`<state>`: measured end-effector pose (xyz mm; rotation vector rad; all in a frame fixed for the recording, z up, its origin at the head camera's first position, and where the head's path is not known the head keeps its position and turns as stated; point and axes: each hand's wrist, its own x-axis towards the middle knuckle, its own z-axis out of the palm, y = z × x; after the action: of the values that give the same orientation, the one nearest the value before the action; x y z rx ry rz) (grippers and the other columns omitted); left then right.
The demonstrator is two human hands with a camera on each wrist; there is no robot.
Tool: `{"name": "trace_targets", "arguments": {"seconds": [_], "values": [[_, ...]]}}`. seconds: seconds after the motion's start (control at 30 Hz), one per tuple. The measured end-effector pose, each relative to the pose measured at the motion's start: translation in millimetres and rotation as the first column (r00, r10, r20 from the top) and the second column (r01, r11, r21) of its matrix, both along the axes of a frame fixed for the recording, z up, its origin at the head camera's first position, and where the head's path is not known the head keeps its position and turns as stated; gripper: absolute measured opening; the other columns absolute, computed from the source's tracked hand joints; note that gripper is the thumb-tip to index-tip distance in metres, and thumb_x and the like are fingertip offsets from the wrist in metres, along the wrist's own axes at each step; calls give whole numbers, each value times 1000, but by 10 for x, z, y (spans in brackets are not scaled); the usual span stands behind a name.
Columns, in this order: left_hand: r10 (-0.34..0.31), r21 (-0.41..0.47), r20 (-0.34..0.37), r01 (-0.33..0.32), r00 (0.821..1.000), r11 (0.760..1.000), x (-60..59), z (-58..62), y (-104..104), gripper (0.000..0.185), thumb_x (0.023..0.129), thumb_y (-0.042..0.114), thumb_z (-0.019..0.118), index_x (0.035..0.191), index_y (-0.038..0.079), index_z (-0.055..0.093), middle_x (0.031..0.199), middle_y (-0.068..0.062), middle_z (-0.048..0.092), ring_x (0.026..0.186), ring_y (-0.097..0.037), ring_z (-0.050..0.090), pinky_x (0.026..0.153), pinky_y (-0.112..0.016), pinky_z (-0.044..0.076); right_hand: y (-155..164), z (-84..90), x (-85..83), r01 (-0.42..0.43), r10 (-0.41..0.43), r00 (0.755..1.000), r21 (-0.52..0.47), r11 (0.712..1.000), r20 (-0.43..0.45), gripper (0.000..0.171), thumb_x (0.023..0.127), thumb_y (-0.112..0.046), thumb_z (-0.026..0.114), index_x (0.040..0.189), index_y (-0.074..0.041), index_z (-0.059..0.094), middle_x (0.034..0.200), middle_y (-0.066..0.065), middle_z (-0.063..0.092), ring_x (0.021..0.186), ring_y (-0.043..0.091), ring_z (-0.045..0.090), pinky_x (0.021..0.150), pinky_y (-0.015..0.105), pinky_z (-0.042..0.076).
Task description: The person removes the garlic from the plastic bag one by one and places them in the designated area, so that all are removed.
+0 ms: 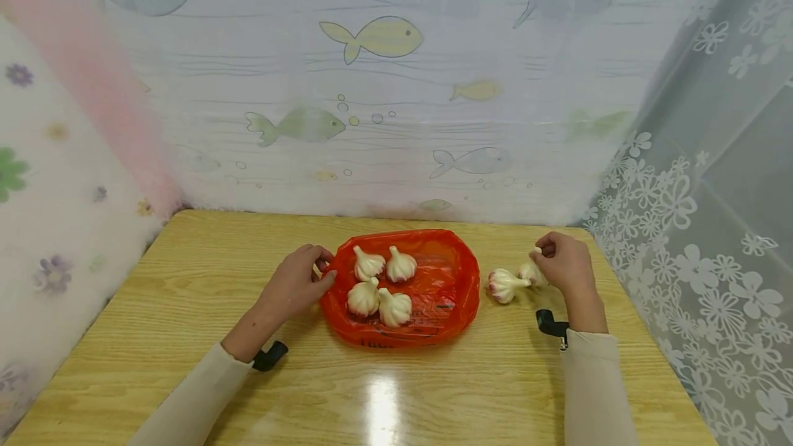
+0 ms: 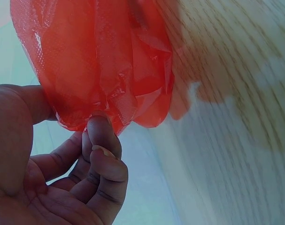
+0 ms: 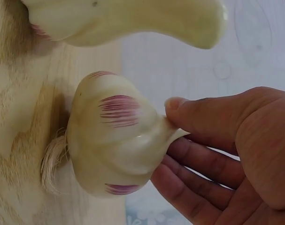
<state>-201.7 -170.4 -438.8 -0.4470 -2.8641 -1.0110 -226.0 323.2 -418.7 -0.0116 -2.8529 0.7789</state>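
A red plastic bag (image 1: pixel 434 325) lies spread wide on the table, its mouth facing up, with several garlic bulbs (image 1: pixel 394 308) grouped in its left half. My left hand (image 1: pixel 297 281) is at the bag's left edge; in the left wrist view the thumb and fingers (image 2: pixel 103 136) pinch the red film. To the right of the bag, my right hand (image 1: pixel 565 261) holds a garlic bulb (image 3: pixel 116 136) by its stem, between thumb and fingers. Its root tuft hangs close by the wood. Another garlic bulb (image 1: pixel 504 285) lies beside it, nearer the bag.
The light wooden table (image 1: pixel 297 391) runs back to a wall covering (image 1: pixel 384 157) printed with fish. A flowered sheet (image 1: pixel 712 274) hangs along the right side. A dark wrist camera mount (image 1: pixel 550 323) sticks out from the right sleeve, another (image 1: pixel 270 356) from the left.
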Motion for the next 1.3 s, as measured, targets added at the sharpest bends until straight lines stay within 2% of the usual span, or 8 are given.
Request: {"name": "trace_targets", "arguments": {"seconds": [0.53, 0.9, 1.3], "values": [[3, 11, 6, -3, 1000, 1000, -5, 4, 4, 22, 97, 15, 74, 115, 3, 69, 99, -7, 64, 76, -17, 59, 69, -30, 55, 19, 8, -7, 8, -8, 1000, 7, 1000, 18, 36, 102, -23, 70, 117, 10, 68, 108, 29, 73, 98, 45, 69, 84, 58, 56], [1, 9, 2, -1, 1000, 1000, 6, 0, -1, 21, 97, 14, 74, 114, 3, 69, 98, -7, 63, 76, -17, 59, 68, -29, 55, -40, 96, 27, -10, 10, 999, -4, 1000, -32, 42, 103, -27, 69, 123, 10, 68, 115, 31, 71, 107, 47, 67, 90, 61, 53], [3, 10, 4, -3, 1000, 1000, 9, -4, -5, 21, 97, 14, 74, 114, 3, 70, 98, -7, 64, 76, -16, 59, 68, -29, 55, -230, 250, 91, -39, 40, 992, 10, 999, -117, 38, 102, -23, 71, 124, 7, 68, 118, 31, 71, 113, 51, 66, 94, 64, 51]]}}
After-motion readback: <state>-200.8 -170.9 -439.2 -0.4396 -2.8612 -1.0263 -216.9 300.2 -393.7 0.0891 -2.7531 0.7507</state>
